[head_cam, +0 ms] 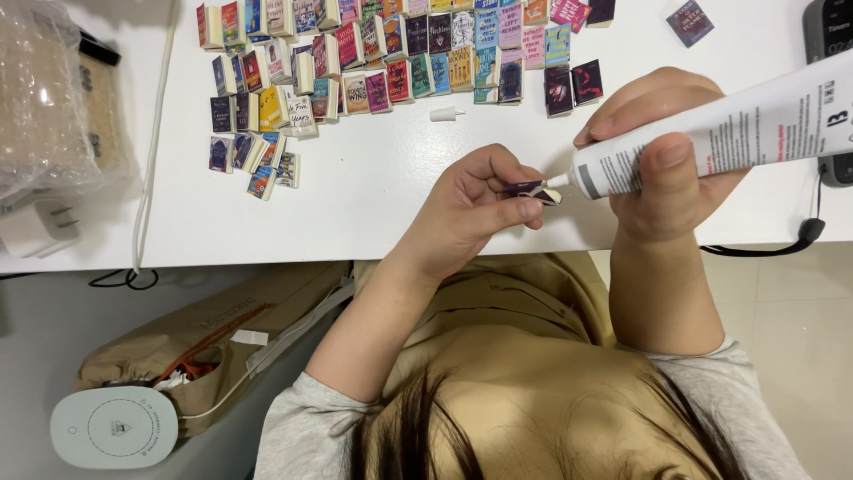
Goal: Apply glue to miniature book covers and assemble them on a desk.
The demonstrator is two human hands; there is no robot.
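- Far left of the bench (373, 178): bubble wrap (44, 98), a white plug (31, 233) and a white cable (151, 133) hanging over the edge; none of it touched.
- Below, on the floor: a tan bag (213, 329) with a round white gadget (114, 428) resting against it.
- Across the back of the bench: rows of tiny books (355, 53) with coloured covers, closed and apparently finished; judged as the bulk of the work done, though impossible to tell how many remain.
- Just in front of the rows: a small white cap (444, 114), lying loose and well apart from the tube, so the tube stands uncapped.
- Left hand (466, 209): grip pinched shut, thumb and fingertips clamped on one tiny book piece (531, 189), held just above the near edge of the bench.
- Between the hands: the nozzle (560, 180) touching that piece; gluing seemingly under way, not complete.
- Right hand (662, 160): grip wrapped tight around the white glue tube (729, 133), thumb pressed on its front, tube slanting up to the right.
- Far right: a single tiny book (689, 22) lying apart from the rest, and a dark device (826, 27) at the corner.
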